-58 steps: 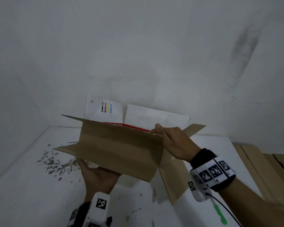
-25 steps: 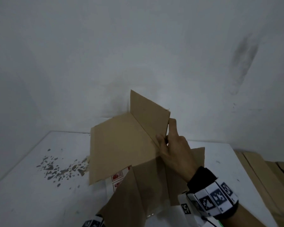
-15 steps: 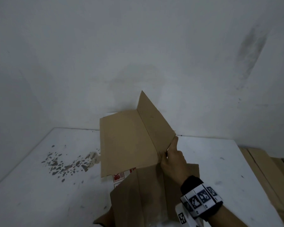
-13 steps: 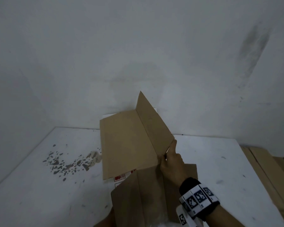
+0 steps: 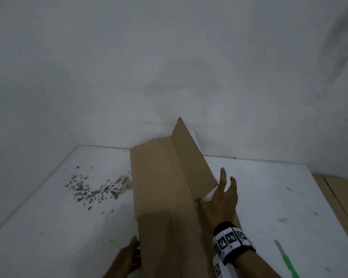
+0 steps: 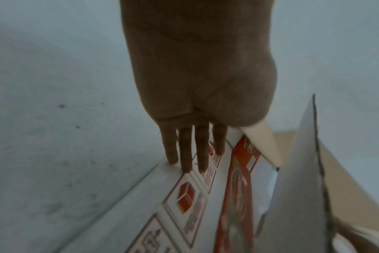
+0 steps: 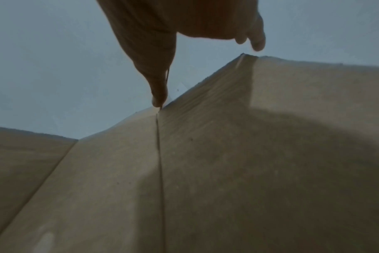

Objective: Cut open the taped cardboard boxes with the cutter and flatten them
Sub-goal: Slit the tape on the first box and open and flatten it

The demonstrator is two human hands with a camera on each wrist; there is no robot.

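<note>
The cut-open cardboard box [image 5: 161,177] lies brown side up on the white table [image 5: 279,187], nearly flat. One far flap [image 5: 191,157] still stands tilted up. My right hand [image 5: 219,195] hovers by that flap with fingers spread and straight. In the right wrist view its thumb [image 7: 158,89] touches the slit between two panels [image 7: 227,171]. My left hand [image 5: 127,257] is at the box's near left edge. In the left wrist view its straight fingers [image 6: 195,150] rest against the white, red-printed side [image 6: 184,205]. The green cutter [image 5: 287,259] lies on the table, right of my right forearm.
Flattened cardboard sheets [image 5: 341,197] are stacked just past the table's right edge. Dark specks [image 5: 89,189] mark the table left of the box. White walls close off the back and the left side.
My right hand has let go of the flap's edge and spread its fingers. The cardboard has sunk flatter onto the table. My left hand now shows at the near left edge.
</note>
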